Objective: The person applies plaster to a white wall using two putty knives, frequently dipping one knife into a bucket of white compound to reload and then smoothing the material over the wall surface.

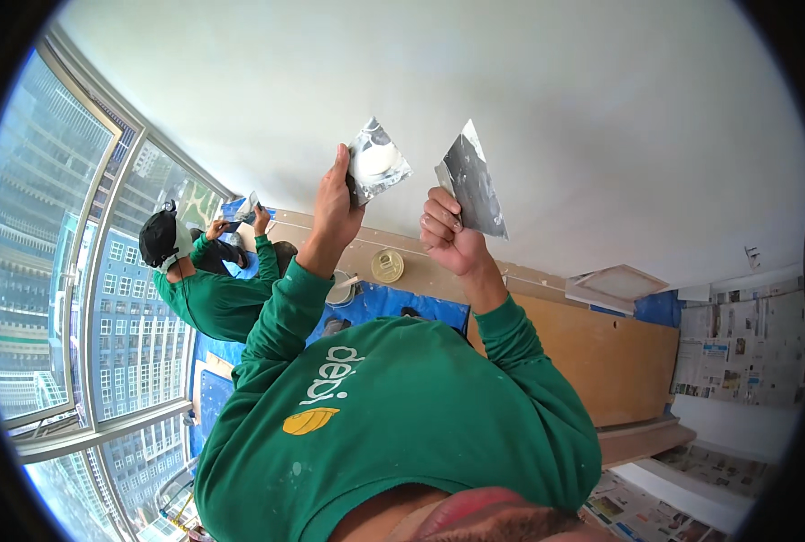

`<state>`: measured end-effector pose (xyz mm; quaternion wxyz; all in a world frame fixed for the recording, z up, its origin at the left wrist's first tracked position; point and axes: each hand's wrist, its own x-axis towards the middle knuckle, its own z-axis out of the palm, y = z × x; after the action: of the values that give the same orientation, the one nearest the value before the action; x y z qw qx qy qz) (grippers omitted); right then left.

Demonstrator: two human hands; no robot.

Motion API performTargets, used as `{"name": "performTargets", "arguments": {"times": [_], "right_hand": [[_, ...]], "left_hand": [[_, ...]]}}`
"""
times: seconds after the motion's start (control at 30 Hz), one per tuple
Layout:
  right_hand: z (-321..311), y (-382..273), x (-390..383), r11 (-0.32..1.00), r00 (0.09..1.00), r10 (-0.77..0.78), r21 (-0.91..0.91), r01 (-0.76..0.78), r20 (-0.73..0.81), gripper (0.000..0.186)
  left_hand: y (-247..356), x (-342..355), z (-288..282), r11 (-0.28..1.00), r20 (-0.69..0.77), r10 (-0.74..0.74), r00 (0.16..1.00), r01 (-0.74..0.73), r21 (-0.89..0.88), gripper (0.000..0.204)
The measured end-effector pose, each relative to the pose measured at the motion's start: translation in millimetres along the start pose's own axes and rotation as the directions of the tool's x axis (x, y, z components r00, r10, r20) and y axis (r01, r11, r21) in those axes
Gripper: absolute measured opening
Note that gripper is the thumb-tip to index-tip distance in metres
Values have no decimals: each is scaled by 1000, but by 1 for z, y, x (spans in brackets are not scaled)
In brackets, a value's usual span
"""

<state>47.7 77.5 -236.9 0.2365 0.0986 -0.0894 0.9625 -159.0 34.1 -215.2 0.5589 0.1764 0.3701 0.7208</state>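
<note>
My left hand [336, 203] grips a metal scraper [375, 164] bearing a lump of white compound and white smears across its blade. To its right, my right hand [446, 230] has its fingers wrapped round a second, taller metal scraper [475, 190], whose blade is mostly bare grey with white along its upper edge. Both scrapers are raised side by side, apart from each other, in front of the white wall [583, 108]; I cannot tell whether either touches it. Below them sit a round pale lid [386, 266] and a white bucket [343, 286], partly hidden by my left arm.
A co-worker in a green top [205, 303] crouches left, holding scrapers near the glazed window [113, 226]. Blue sheeting [421, 303] lies below me. A wooden board [574, 361] and newspaper-covered surfaces [737, 343] are on the right.
</note>
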Motion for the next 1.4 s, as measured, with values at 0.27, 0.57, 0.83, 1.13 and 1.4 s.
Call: {"name": "performTargets", "arguments": {"times": [0.27, 0.57, 0.83, 1.13, 1.4], "right_hand": [[21, 21, 15, 998, 998, 5, -61, -1, 65, 31], [24, 50, 37, 986, 995, -103, -134, 100, -18, 29], [-21, 52, 52, 971, 934, -226, -134, 196, -277, 29], [21, 20, 50, -260, 271, -918, -956, 139, 289, 31], [50, 47, 50, -656, 583, -642, -751, -79, 499, 23]], "left_hand": [[-5, 2, 34, 1000, 134, 1, 991, 0, -4, 46], [37, 10, 25, 990, 269, -5, 963, -32, 135, 41], [53, 13, 16, 993, 344, -49, 938, 7, 121, 42], [60, 7, 10, 997, 198, 60, 978, -68, 34, 48], [28, 9, 43, 995, 192, 12, 981, 8, -104, 43]]}}
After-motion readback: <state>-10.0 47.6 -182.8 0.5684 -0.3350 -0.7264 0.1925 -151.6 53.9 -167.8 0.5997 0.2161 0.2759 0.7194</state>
